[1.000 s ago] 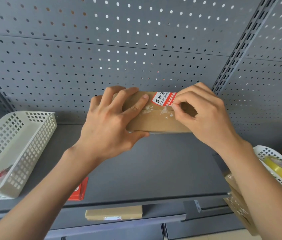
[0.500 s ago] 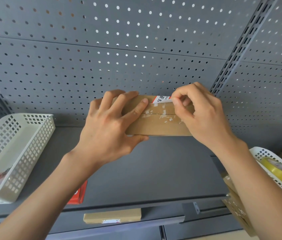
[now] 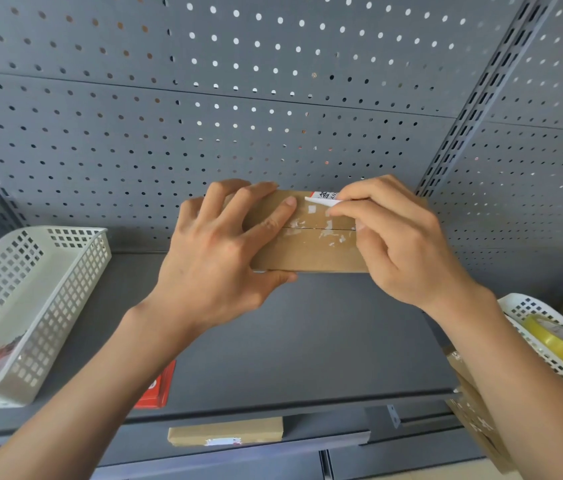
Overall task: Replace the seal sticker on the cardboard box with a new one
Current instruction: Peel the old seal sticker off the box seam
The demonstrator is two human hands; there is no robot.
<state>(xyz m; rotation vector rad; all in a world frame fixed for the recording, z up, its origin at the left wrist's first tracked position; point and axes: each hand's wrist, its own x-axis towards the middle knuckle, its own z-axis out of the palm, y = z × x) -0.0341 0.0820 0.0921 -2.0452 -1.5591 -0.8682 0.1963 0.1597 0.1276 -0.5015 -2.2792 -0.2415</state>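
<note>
Cardboard box (image 3: 307, 251) gripped, right hand (image 3: 401, 237) pinching sticker (image 3: 323, 199)

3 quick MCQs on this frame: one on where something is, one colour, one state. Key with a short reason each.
1. Where is the roll of tape?
A. In the white basket at right
B. On top of the cardboard box
C. In the left hand

2. What colour is the roll of tape?
A. Blue
B. Yellow
C. Black

3. What state is the seal sticker in?
A. Flat and fully stuck down
B. Partly peeled, lifted by the right hand
C. Lying in the left basket

Key:
1 A: the roll of tape lies in the right basket.
2 B: the roll is plainly yellow.
3 B: the right hand pinches the seal sticker, curled up off the cardboard box, leaving white residue near the seam; the left hand steadies the box.
</note>
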